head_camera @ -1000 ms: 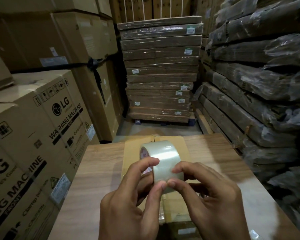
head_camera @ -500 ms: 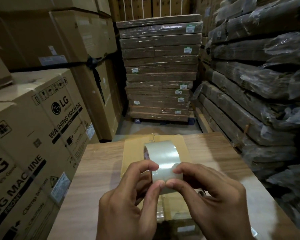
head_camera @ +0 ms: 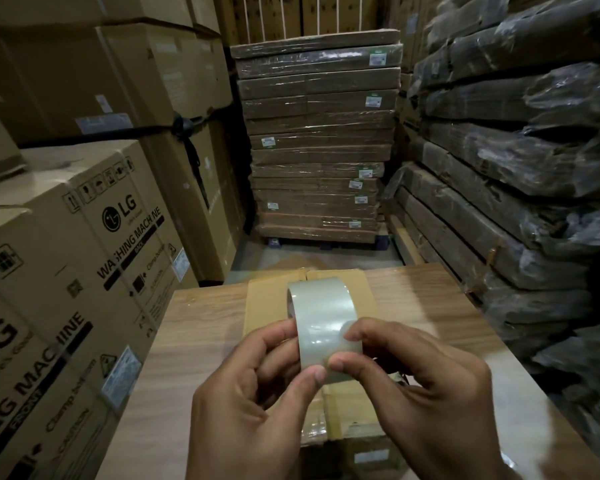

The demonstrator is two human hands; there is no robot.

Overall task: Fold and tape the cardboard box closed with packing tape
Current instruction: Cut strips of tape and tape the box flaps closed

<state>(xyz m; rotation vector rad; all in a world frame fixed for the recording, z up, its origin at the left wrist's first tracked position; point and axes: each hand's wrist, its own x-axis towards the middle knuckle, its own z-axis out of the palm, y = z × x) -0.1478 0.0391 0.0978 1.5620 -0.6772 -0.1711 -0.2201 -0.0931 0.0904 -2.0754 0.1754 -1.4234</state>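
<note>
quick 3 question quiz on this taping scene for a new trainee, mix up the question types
1. True or false: the left hand and right hand both grip the tape roll above the cardboard box.
2. The cardboard box lies on: A) the floor, B) the wooden table, C) a pallet.
3. Fill in: the printed cartons on the person's left read "washing ____".
Key: 1 true; 2 B; 3 machine.

a warehouse: stacked appliance cartons and shrink-wrapped flat packs crowd around.
</note>
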